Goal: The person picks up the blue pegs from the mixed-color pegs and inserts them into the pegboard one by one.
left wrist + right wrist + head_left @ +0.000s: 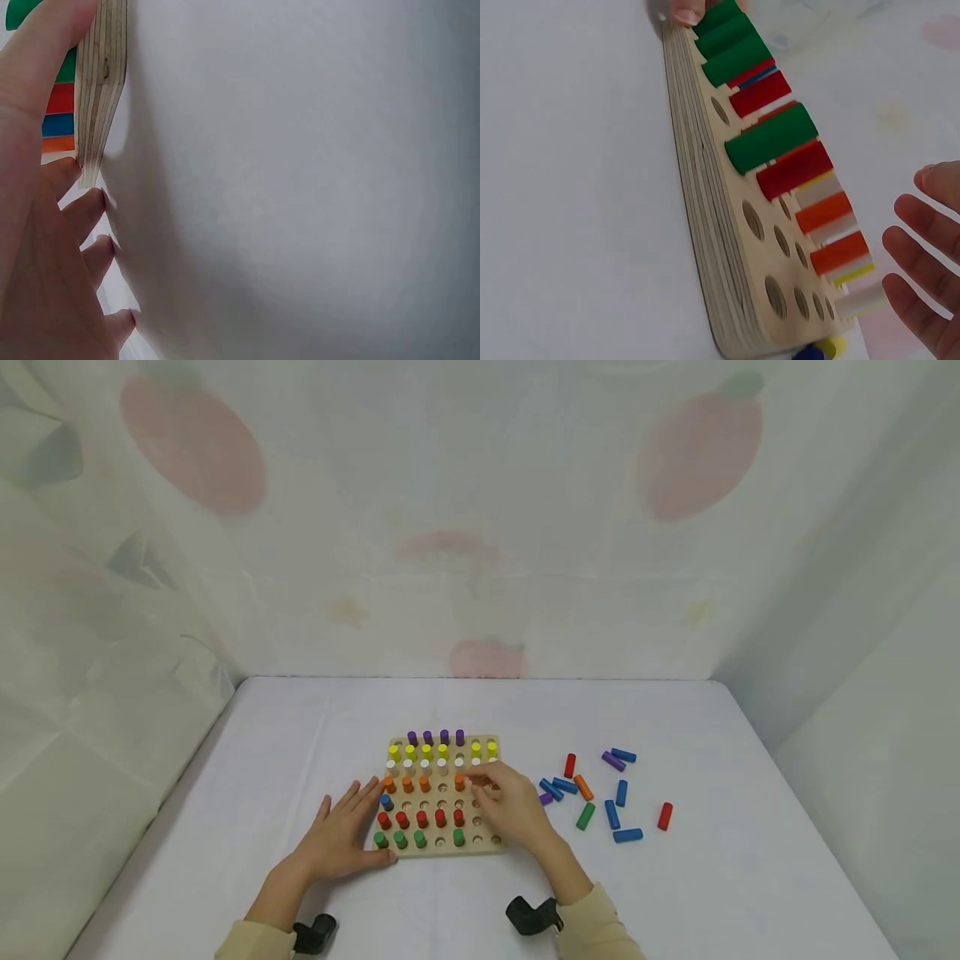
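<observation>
A wooden pegboard (450,852) lies on the table, with coloured pegs upright in rows. From back to front the rows are purple, yellow, white, orange, blue, red and green. My left hand (341,835) rests along the board's left side, fingers spread, thumb at the front left corner. Over the board's right part hovers my right hand (512,803), its fingertips close to an orange peg (460,783). The right wrist view shows its fingers (922,262) loosely bent, with nothing between them. A single blue peg (386,802) stands in the blue row. Bare holes (775,296) show near the board's front right.
Loose pegs lie scattered right of the board: several blue ones (627,835), red ones (665,816), a green peg (586,816), an orange peg (583,787) and purple ones (613,761). The white-covered table (300,718) meets hanging cloth at its back and sides.
</observation>
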Action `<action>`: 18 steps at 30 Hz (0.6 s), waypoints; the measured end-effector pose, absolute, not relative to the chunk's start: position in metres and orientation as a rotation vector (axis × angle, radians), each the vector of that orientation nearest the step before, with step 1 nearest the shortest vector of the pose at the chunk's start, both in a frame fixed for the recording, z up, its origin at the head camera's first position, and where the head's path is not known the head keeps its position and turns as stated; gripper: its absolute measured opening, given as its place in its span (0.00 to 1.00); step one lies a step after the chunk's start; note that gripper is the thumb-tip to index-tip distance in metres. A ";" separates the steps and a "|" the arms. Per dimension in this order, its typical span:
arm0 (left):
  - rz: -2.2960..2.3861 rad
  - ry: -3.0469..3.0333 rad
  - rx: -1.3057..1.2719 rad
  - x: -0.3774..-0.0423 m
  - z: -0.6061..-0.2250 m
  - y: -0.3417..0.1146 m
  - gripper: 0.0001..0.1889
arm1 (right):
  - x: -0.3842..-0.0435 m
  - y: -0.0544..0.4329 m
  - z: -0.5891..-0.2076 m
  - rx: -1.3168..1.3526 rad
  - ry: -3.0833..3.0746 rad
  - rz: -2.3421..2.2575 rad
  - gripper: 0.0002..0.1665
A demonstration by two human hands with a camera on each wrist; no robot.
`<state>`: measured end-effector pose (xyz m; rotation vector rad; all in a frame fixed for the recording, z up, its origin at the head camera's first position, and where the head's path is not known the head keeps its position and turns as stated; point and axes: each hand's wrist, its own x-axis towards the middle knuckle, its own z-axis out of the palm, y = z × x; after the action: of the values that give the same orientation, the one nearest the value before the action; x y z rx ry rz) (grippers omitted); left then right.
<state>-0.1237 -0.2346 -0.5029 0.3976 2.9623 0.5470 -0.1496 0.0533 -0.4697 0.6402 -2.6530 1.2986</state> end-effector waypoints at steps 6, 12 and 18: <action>0.545 2.959 0.396 -0.123 -0.501 -0.234 0.56 | -0.149 0.070 -0.474 0.572 -2.570 1.321 0.14; 0.530 2.966 0.395 -0.123 -0.501 -0.233 0.56 | -0.151 0.089 -0.484 0.462 -2.545 1.243 0.14; 0.519 2.969 0.399 -0.123 -0.502 -0.234 0.56 | -0.153 0.106 -0.493 0.324 -2.559 1.158 0.15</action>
<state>-0.1235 -0.2336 -0.5018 0.3990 2.9691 0.5190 -0.1529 0.1062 -0.4933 0.3243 -2.5590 1.1579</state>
